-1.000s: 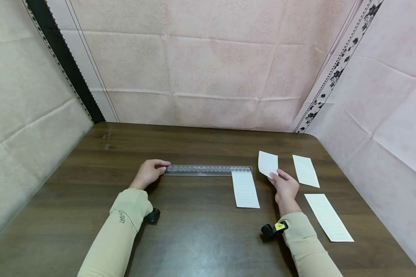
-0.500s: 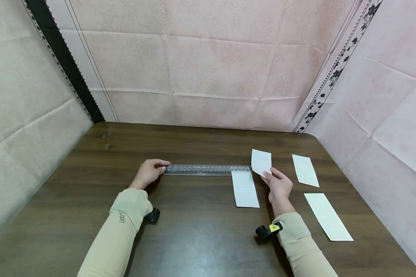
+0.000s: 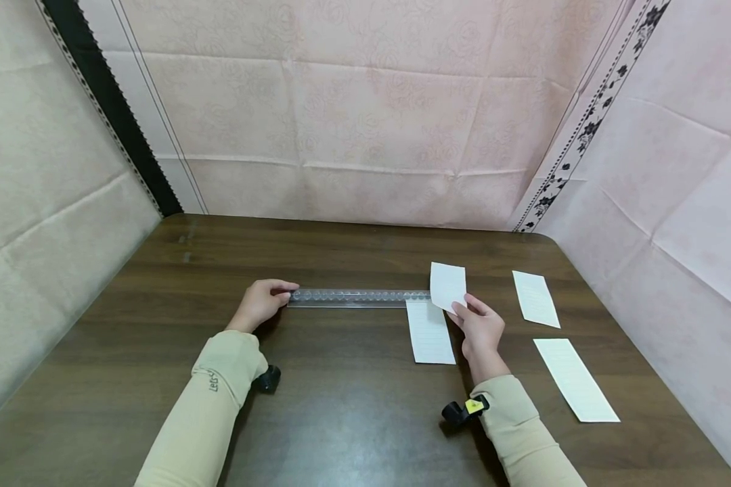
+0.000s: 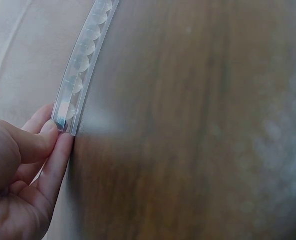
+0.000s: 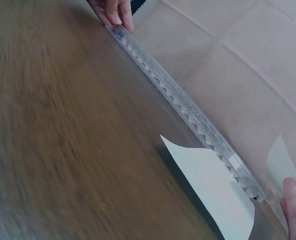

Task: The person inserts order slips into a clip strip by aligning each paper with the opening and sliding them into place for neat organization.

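My left hand point(image 3: 262, 302) pinches the left end of a long, clear plastic strip point(image 3: 353, 298), shaped like a ruler and patterned with a row of round bumps. The thumb and fingers are closed on that end, thumb on one face and fingers behind it. The strip lies crosswise on the dark wood table point(image 3: 341, 419), its right end pointing towards my other hand.

My right hand point(image 3: 483, 331) pinches a small white slip of paper point(image 3: 448, 284) by its lower right corner, with thumb and fingertips meeting on it. I hold the slip raised and tilted, so from the head view it hides the strip's right end; from the right wrist it shows just beyond that end, with a gap between.

A lined paper slip point(image 3: 430, 333) reaches towards me from near the strip's right end. Its far edge meets the strip, though I can't tell how far it runs beneath. Well to the right, a shorter white slip point(image 3: 536, 299) lies farther off and a longer white slip point(image 3: 577, 380) lies nearer.

Pale green sleeves point(image 3: 202, 412) cover both my arms, and a black wrist camera point(image 3: 269, 379) sits at each cuff. Behind the table hangs a creased, pale pink cloth point(image 3: 371, 122).
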A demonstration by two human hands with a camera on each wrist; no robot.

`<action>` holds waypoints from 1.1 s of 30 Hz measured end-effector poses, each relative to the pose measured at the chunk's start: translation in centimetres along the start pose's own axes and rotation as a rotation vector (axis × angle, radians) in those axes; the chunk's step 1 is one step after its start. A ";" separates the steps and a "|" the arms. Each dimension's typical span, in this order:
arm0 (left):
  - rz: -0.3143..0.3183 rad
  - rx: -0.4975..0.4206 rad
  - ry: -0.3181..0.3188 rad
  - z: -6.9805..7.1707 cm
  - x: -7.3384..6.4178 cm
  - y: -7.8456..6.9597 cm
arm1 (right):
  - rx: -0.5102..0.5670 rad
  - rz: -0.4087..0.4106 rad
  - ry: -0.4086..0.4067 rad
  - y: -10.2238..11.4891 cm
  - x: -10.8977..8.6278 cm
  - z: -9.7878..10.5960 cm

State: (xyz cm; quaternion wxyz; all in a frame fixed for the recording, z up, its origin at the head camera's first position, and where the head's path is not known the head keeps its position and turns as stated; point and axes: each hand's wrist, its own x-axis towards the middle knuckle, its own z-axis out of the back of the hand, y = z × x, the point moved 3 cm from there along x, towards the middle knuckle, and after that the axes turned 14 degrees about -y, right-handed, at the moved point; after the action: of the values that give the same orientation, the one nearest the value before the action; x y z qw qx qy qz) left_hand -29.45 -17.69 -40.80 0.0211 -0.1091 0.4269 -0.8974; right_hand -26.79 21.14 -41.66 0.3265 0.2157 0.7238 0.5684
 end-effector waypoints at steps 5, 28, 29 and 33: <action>-0.002 -0.002 0.001 0.1 0.0 -0.1 | -0.014 -0.012 -0.003 -0.1 -0.4 -0.2; 0.000 0.007 0.019 0.0 0.3 0.0 | -0.033 -0.022 0.015 -0.4 -2.0 -0.8; -0.002 0.008 0.019 0.0 0.3 0.0 | -0.036 -0.020 0.016 -0.5 -2.1 -0.8; -0.002 0.011 0.019 0.1 0.3 0.0 | -0.034 -0.017 0.020 -0.6 -2.3 -1.1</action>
State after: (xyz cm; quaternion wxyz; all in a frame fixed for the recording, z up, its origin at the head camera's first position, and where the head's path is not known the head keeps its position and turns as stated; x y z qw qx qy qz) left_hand -29.72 -17.77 -40.72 0.0168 -0.1006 0.4222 -0.9008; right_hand -25.96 18.73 -41.56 0.3277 0.1983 0.7189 0.5801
